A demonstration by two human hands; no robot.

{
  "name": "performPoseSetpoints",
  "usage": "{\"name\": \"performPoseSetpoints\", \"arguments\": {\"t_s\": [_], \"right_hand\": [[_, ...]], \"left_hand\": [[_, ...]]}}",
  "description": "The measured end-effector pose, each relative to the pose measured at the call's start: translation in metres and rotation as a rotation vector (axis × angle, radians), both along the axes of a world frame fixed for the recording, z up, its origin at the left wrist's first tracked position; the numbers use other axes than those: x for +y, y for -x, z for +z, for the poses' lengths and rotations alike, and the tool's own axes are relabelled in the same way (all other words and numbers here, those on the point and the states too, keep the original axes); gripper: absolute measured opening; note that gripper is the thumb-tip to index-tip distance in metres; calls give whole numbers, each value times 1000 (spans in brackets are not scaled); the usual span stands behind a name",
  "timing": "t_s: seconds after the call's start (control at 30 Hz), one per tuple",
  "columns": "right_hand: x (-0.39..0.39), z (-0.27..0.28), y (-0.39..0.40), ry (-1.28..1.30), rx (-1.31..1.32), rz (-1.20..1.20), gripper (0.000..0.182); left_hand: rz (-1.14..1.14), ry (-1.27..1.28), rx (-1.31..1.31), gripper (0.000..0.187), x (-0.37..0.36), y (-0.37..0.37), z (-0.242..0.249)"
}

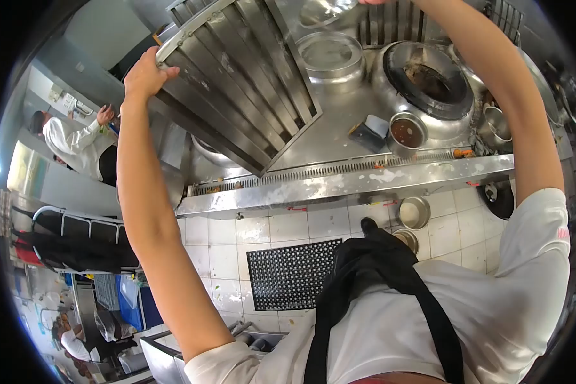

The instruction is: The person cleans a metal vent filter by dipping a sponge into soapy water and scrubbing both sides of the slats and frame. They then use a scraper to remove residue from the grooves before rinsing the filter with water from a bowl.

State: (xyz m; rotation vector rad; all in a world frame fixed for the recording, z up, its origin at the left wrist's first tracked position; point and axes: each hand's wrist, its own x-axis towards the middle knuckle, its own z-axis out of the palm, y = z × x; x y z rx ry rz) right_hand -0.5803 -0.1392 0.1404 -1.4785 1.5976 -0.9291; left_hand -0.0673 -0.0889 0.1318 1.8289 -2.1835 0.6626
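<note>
My left hand (148, 75) is closed around the upper left edge of a slatted metal hood filter (237, 77). The filter is tilted, its lower corner close to the front ledge of the steel stove counter (339, 137). White foam streaks run along its top edge. Only a sliver of my right hand (372, 2) shows at the top edge of the view, beside a shiny round metal bowl (325, 11); its grip is cut off. More slatted panels (390, 25) stand at the back, partly hidden.
A wok burner (429, 80) with a dark ring is at right. Near it stand a pot of brown liquid (408, 133) and a lidded round vessel (331, 61). A black rubber mat (292, 274) and metal pots (414, 212) lie on the tiled floor. A person (77, 144) stands at left.
</note>
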Motion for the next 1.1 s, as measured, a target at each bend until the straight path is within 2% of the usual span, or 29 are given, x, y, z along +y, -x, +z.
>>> {"name": "performPoseSetpoints", "arguments": {"t_s": [0.07, 0.1, 0.17, 0.27, 0.37, 0.43, 0.5, 0.53, 0.57, 0.6, 0.63, 0.67, 0.77, 0.83, 0.87, 0.93, 0.97, 1.03, 1.1], "right_hand": [[32, -10, 15, -130, 147, 138, 13], [43, -13, 14, -133, 149, 130, 13], [52, -26, 17, -232, 351, 163, 14], [29, -72, 32, -300, 408, 146, 17], [-26, -126, 52, -316, 360, 78, 23], [-83, -171, 61, -272, 320, 2, 29], [-142, -227, 66, -106, 370, -135, 34], [-158, -253, 57, 33, 445, -240, 20], [-173, -279, 48, 170, 528, -358, 23], [-188, -305, 38, 296, 610, -480, 39], [-201, -317, 38, 354, 502, -434, 48], [-213, -328, 33, 351, 486, -411, 48], [-239, -358, 30, 217, 644, -295, 35], [-258, -376, 37, 101, 452, -294, 21], [-269, -382, 47, 37, 194, -288, 14], [-272, -373, 66, -93, -300, -256, 4], [-265, -363, 77, -121, -420, -236, 9], [-253, -333, 104, -175, -333, -85, 4], [-212, -283, 122, -172, -300, -21, 6]], "left_hand": [[-4, -8, 58, 73, -10, -7, -1], [-11, -10, 61, 73, -13, -9, -2], [45, -3, 49, 68, -13, -8, -2], [7, 31, 56, 67, -27, -19, -8], [-6, 59, 51, 62, -37, -23, -12], [-16, 47, 97, 60, -31, -15, -11], [-8, 39, 142, 57, -22, -2, -12], [50, 37, 154, 56, -17, 8, -10], [114, 37, 166, 54, -16, 11, -10], [136, 34, 152, 54, -18, 7, -12], [78, 56, 196, 54, -20, 3, -15], [20, 76, 239, 53, -22, 2, -17], [5, 55, 302, 51, -20, 5, -18], [-92, 91, 316, 51, -19, 7, -22], [6, 79, 252, 51, -14, 15, -16], [-29, 89, 236, 51, -12, 19, -13], [-37, 75, 239, 54, -13, 16, -11], [-102, 136, 154, 64, -16, 3, -12], [-29, 50, 163, 65, -11, 11, -4]]}}
